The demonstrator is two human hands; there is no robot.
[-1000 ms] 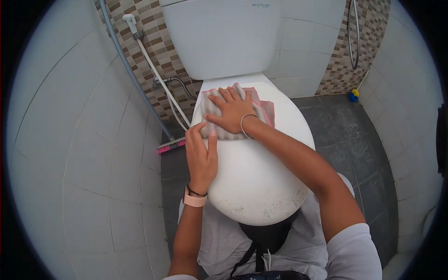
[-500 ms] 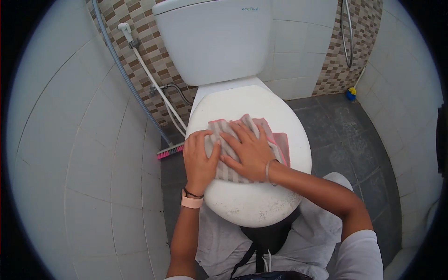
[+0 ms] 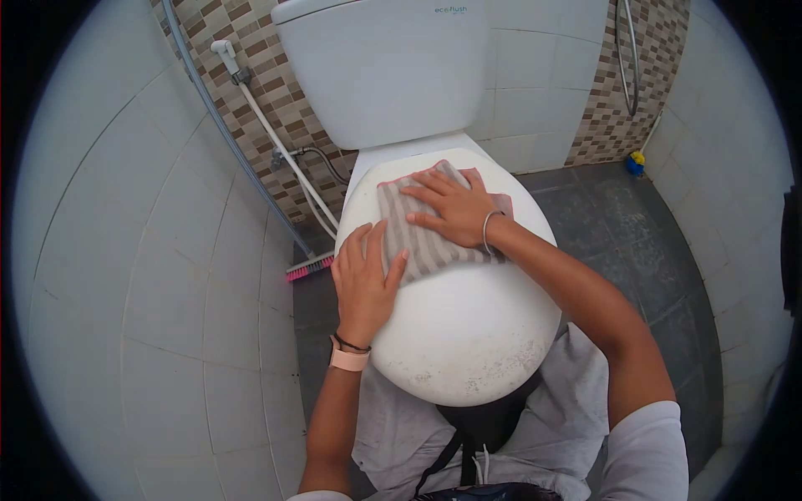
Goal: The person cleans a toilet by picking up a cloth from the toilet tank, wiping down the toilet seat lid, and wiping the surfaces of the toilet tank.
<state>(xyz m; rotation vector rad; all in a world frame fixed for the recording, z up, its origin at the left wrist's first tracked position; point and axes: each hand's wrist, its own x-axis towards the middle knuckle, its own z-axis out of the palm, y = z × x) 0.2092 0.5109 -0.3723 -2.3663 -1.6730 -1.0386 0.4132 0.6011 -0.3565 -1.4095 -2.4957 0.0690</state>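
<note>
Toilet lid (image 3: 468, 334) speckled near front; dark floor tiles (image 3: 618, 225) around.

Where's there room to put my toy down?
On the lid, a bare patch lies between the striped cloth and the dark specks, with the left hand beside it. Bare floor lies between lid and right wall, too. It's crowded farther back, where the right hand rests on the cloth.

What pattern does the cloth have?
The cloth has beige and grey-brown stripes, shown best in the head view.

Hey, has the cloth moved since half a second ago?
Yes, the cloth has moved up the lid, closer to the tank.
</note>
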